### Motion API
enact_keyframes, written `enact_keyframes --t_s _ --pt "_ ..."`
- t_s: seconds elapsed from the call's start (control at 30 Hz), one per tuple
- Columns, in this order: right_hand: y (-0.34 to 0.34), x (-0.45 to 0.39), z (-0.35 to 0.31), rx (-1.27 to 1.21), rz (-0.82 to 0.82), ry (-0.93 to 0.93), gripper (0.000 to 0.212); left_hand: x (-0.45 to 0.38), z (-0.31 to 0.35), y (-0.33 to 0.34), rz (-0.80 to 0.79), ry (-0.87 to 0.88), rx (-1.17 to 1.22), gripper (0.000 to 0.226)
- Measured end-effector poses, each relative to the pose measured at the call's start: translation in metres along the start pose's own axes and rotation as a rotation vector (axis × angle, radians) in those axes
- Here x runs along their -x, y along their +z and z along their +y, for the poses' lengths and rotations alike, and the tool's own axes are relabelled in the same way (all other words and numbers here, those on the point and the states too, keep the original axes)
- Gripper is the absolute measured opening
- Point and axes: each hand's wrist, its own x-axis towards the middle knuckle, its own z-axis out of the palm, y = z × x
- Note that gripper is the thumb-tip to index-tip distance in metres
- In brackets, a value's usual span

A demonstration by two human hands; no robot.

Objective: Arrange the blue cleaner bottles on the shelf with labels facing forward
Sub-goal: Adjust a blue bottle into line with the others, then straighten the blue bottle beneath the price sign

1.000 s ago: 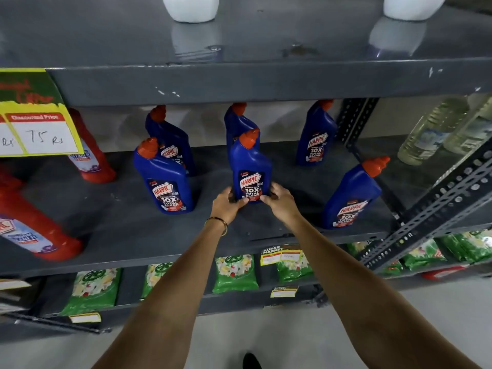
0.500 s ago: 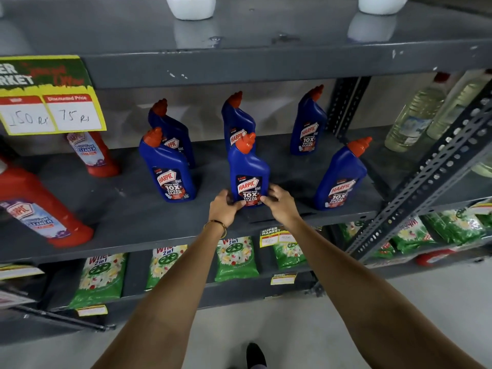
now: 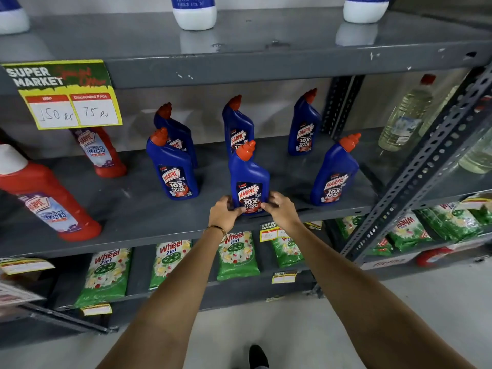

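Several blue cleaner bottles with orange caps stand on the grey middle shelf [image 3: 138, 217]. The front middle bottle [image 3: 249, 179] stands upright near the shelf's front edge, label facing me. My left hand [image 3: 223, 215] grips its base from the left and my right hand [image 3: 281, 211] grips it from the right. A front left bottle [image 3: 173, 169] and a front right bottle [image 3: 334, 173] also show their labels. Behind them stand three more: back left [image 3: 175, 131], partly hidden, back middle [image 3: 237, 126], and back right [image 3: 303, 126].
Red cleaner bottles [image 3: 45, 198] stand at the shelf's left, under a yellow price sign [image 3: 66, 97]. Clear oil bottles [image 3: 404, 115] sit right of a perforated steel post [image 3: 426, 166]. Green detergent packs [image 3: 237, 254] fill the shelf below. White bottles [image 3: 194, 12] stand on the top shelf.
The view has tilted and drawn back a little, showing more of the sign and lower shelf. Both hands stay at the base of the front middle bottle, which has hardly moved.
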Motion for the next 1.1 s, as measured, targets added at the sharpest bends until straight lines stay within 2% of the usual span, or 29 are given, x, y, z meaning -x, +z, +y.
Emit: enact_keyframes --t_s 0.43,0.57,0.7,0.83,0.9,1.1 --pt "-0.005 0.001 0.0 -0.014 -0.032 0.017 0.042 0.003 -0.003 -0.003 -0.004 -0.002 -0.001 0.045" --pt "-0.006 0.001 0.0 -0.025 -0.043 0.065 0.053 0.003 -0.007 -0.007 -0.029 -0.013 0.002 0.049" --pt "0.003 0.011 -0.001 -0.066 0.067 0.139 0.061 0.009 -0.017 -0.022 -0.024 -0.046 0.017 0.057" --pt "0.023 0.028 -0.004 -0.173 0.225 0.201 0.068 0.015 -0.032 -0.052 -0.023 -0.061 0.029 0.055" --pt "0.035 0.038 -0.006 -0.146 0.29 0.226 0.069 0.019 -0.042 -0.071 -0.021 -0.061 0.017 0.055" --pt "0.079 0.065 -0.021 -0.079 0.366 0.279 0.056 0.026 -0.073 -0.125 0.031 -0.078 -0.028 0.054"
